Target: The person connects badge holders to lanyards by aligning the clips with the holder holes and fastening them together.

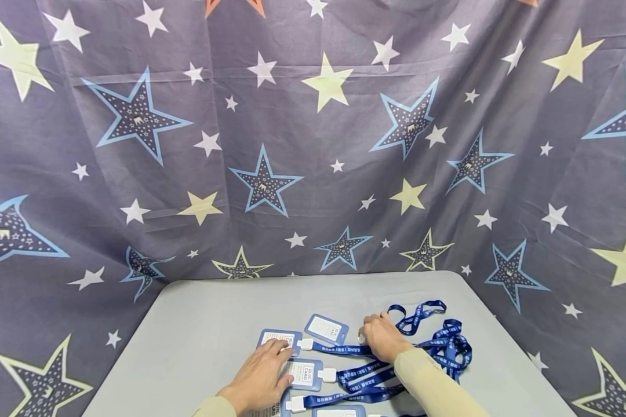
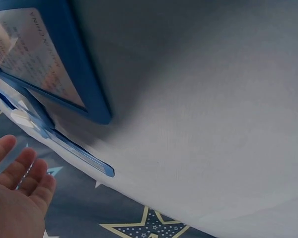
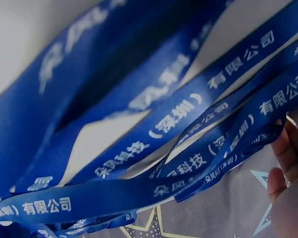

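Observation:
Several blue-framed ID badge holders lie on the grey table, joined by white clips (image 1: 327, 375) to navy lanyards with white lettering. My left hand (image 1: 263, 373) reaches over the left-hand badge holder (image 1: 298, 374), fingers spread and extended; in the left wrist view its fingers hold nothing. Whether they touch the holders is unclear. Just left of my right hand (image 1: 383, 337) lies a separate badge holder (image 1: 326, 329). My right thumb and fingers pinch a navy lanyard (image 3: 258, 141), which loops away to the right; the exact grip is partly hidden.
A heap of bunched lanyards (image 1: 451, 347) lies right of my right forearm. Further badge holders (image 1: 339, 411) reach the bottom of the head view. Behind the grey table (image 1: 203, 313) hangs a star-patterned curtain (image 1: 292, 133), which also closes in both sides.

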`<state>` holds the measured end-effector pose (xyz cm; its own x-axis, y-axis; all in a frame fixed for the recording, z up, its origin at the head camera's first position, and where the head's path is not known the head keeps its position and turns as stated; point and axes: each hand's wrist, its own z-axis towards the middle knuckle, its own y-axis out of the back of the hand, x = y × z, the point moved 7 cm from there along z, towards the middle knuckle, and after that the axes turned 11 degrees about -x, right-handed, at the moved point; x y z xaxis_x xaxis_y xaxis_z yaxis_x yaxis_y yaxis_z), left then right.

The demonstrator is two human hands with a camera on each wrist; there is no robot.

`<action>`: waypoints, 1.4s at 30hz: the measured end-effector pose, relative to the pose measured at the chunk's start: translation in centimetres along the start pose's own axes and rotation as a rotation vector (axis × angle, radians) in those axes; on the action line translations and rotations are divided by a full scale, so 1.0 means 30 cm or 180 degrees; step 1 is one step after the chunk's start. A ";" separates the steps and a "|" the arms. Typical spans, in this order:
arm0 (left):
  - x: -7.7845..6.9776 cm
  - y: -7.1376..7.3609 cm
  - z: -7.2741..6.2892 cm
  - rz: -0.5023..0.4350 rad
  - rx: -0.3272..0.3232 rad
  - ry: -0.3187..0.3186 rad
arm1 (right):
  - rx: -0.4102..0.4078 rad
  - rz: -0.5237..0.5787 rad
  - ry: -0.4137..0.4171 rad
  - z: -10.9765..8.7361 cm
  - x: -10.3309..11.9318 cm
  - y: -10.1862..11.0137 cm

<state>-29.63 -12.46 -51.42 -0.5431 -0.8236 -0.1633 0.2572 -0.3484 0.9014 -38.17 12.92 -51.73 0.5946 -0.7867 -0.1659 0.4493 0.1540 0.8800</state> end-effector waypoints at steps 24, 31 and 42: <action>-0.022 -0.024 0.039 0.0052 -0.0169 -0.0167 | -0.0221 -0.0008 -0.0256 -0.023 0.004 0.023; -0.033 -0.024 0.064 0.0058 -0.0192 -0.0180 | -0.0292 -0.0026 -0.0415 -0.032 0.007 0.033; -0.043 -0.042 0.122 0.0028 -0.0160 -0.0198 | -0.0381 0.0063 -0.0479 -0.042 0.012 0.064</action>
<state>-32.18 -9.32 -50.88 -0.5890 -0.7978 -0.1287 0.3012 -0.3645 0.8811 -36.26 13.69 -50.65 0.5017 -0.8620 -0.0726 0.5200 0.2334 0.8217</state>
